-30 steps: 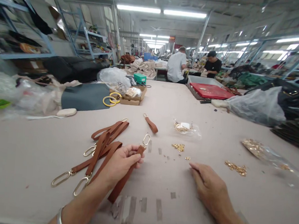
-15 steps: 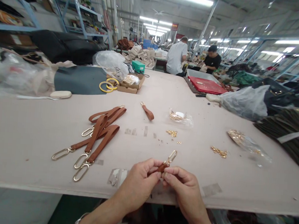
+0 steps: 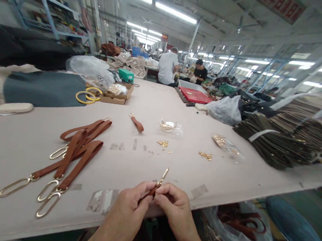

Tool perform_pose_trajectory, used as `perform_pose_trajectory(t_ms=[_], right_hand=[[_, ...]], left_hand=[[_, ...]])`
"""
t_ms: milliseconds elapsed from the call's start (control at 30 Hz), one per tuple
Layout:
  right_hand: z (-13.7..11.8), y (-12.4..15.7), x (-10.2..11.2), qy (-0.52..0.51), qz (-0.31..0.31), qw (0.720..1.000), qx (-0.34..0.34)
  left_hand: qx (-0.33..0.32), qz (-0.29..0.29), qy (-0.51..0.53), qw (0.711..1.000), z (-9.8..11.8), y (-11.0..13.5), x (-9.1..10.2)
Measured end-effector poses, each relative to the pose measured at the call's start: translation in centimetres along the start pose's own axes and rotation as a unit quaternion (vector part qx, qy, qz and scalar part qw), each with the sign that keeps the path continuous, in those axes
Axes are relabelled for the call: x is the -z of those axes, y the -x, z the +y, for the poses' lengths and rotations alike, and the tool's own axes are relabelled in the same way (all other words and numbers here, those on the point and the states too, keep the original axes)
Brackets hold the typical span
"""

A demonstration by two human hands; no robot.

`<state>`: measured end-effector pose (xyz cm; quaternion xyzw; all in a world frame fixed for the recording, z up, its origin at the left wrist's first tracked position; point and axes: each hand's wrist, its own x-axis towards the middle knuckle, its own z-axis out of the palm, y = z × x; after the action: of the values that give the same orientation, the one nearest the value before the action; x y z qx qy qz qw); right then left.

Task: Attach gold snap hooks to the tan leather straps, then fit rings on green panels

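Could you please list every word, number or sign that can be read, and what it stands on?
No words or numbers read clearly.
Hanging sign, top right: characters cut off and blurred.
Far red sign: too small.
Plastic bag: triangle symbol; any lettering too small.
White label: nothing readable.

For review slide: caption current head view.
Left hand and right hand pinching a brown strap with a gold-tone ring at a worktable.
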<state>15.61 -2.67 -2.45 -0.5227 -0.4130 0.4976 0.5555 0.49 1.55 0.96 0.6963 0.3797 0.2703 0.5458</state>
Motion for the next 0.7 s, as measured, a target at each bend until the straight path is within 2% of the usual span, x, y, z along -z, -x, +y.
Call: perform_pose_trajectory(t_ms=[167, 300, 400, 500, 567, 600, 633, 700], right_hand=[[0.4, 0.8, 0.2, -0.043, 0.019, 0.999, 0.009], [-0.5, 2.0, 0.1, -0.023, 0.027, 0.999, 0.009], [-1.3, 2.3, 0.6, 0.026, 0.034, 0.999, 0.010], [-1.6, 1.1, 3.5, 0.129, 0.036, 0.990, 0.042], [-1.6, -0.6, 7.0, 0.251, 0.091, 0.959, 0.092], [-1.6, -1.7, 9.0, 0.328, 0.135, 0.927, 0.122], [-1.6, -2.9, 10.9, 0.412, 0.175, 0.882, 0.148], [-1.9, -5.2, 14.4, 0.498, 0.205, 0.826, 0.168]], left_hand=[[-0.026, -0.041, -0.035, 0.998, -0.4, 0.3, -0.2], [-0.040, -0.047, -0.002, 0.998, -0.5, 0.6, -1.1], [0.017, -0.040, 0.064, 0.997, -0.4, 0.5, -2.2], [0.103, -0.023, 0.103, 0.989, -0.6, 0.3, -2.8], [0.128, 0.005, 0.119, 0.985, -1.0, 0.0, -2.6], [0.134, 0.019, 0.132, 0.982, -1.3, -0.1, -2.3], [0.141, 0.030, 0.142, 0.979, -1.5, -0.3, -2.0], [0.152, 0.044, 0.143, 0.977, -1.9, -0.6, -1.2]])
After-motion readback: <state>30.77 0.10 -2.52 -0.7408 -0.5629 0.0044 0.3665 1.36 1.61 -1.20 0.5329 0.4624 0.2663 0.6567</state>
